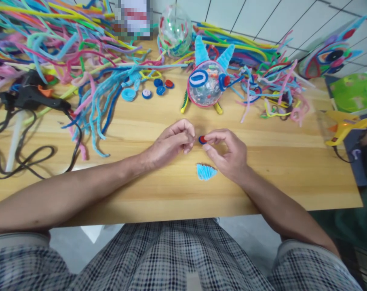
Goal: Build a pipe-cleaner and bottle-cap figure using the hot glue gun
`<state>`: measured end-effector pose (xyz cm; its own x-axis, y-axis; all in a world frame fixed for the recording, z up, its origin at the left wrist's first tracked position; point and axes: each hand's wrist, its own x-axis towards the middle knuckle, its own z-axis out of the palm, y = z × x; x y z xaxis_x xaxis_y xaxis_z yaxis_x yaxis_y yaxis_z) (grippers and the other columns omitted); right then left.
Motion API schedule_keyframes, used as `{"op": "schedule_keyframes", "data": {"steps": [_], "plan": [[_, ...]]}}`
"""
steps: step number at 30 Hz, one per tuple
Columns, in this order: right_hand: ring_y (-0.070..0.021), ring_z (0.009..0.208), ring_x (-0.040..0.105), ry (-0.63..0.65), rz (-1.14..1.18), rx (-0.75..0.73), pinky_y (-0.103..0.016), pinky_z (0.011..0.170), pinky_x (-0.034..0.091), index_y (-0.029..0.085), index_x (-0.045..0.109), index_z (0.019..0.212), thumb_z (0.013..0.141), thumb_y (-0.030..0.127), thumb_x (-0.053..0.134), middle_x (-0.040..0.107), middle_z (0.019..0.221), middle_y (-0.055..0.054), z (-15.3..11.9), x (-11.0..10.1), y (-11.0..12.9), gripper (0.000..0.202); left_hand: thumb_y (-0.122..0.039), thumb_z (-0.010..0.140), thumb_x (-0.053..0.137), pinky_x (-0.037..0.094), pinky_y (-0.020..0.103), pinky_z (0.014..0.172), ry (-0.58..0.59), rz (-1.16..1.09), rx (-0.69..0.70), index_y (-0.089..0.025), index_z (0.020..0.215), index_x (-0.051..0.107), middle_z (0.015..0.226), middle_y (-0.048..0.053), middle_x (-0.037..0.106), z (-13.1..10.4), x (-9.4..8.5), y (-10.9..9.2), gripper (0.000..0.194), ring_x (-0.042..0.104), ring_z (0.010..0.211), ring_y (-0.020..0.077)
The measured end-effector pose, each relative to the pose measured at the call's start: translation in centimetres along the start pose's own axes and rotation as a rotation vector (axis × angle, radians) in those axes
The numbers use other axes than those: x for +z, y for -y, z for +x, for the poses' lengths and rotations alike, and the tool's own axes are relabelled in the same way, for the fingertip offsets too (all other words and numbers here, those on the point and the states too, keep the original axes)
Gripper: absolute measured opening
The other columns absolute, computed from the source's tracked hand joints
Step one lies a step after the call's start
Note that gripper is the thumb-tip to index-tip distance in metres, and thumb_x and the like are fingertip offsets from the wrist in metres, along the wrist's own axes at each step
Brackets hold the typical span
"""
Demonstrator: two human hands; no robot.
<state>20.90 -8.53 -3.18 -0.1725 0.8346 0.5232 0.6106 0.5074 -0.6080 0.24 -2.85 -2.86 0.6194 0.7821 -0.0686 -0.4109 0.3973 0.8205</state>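
Right hand (234, 155) pinches a red-and-blue disc (202, 140) over the bench (292, 169). Left hand (173, 143), just apart from it, is curled inward; cannot tell whether it grips anything. Light-blue fuzzy piece (206, 172) lies nearby, toward the bench's front edge.

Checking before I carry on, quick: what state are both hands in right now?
Left hand: curled; whether it grips something small cannot be told.
Right hand: closed in a pinch, holding a small red-and-blue disc.
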Motion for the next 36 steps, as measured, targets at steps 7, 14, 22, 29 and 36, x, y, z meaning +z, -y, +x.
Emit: {"op": "schedule_keyframes", "data": {"steps": [7,14,22,29,36], "plan": [[-0.0177,0.086,0.074,0.006,0.004,0.006,-0.036,0.08,0.061,0.028,0.069,0.112,0.097,0.023,0.074,0.078,0.101,-0.001,-0.11,0.14,0.15,0.017,-0.017,0.078,0.071,0.039,0.021,0.056,-0.003,0.031,0.035,-0.018,0.081,0.059,0.065,-0.005,0.059,-0.18,-0.13,0.37,0.011,0.05,0.056,0.0071],[-0.0179,0.086,0.074,-0.005,0.026,-0.007,-0.036,0.08,0.061,0.028,0.07,0.113,0.097,0.023,0.074,0.078,0.101,-0.002,-0.09,0.17,0.29,0.017,-0.017,0.079,0.071,0.04,0.022,0.058,0.026,0.056,0.045,-0.018,0.08,0.061,0.066,-0.004,0.059,-0.37,0.06,0.4,0.01,0.049,0.057,0.0072],[-0.0169,0.086,0.073,-0.021,0.032,-0.026,-0.034,0.079,0.061,0.027,0.069,0.113,0.096,0.023,0.075,0.077,0.101,-0.002,-0.18,0.31,0.14,0.019,-0.017,0.079,0.07,0.039,0.022,0.057,0.016,0.041,0.051,-0.018,0.082,0.061,0.066,-0.005,0.059,-0.45,0.06,0.41,0.01,0.05,0.057,0.0076],[-0.0177,0.085,0.073,-0.01,0.03,-0.002,-0.036,0.079,0.061,0.028,0.069,0.112,0.097,0.025,0.073,0.078,0.101,-0.002,-0.15,0.14,0.27,0.016,-0.017,0.076,0.069,0.039,0.023,0.057,0.012,0.087,0.044,-0.019,0.079,0.061,0.064,-0.005,0.057,-0.29,0.07,0.56,0.009,0.048,0.056,0.0073],[-0.0181,0.084,0.073,-0.013,0.018,0.013,-0.037,0.079,0.061,0.028,0.069,0.111,0.097,0.028,0.073,0.078,0.101,-0.002,-0.26,0.17,0.21,0.015,-0.019,0.077,0.069,0.04,0.023,0.057,0.018,0.121,0.049,-0.019,0.081,0.062,0.066,-0.005,0.058,-0.35,-0.23,0.84,0.008,0.049,0.056,0.008]]}}
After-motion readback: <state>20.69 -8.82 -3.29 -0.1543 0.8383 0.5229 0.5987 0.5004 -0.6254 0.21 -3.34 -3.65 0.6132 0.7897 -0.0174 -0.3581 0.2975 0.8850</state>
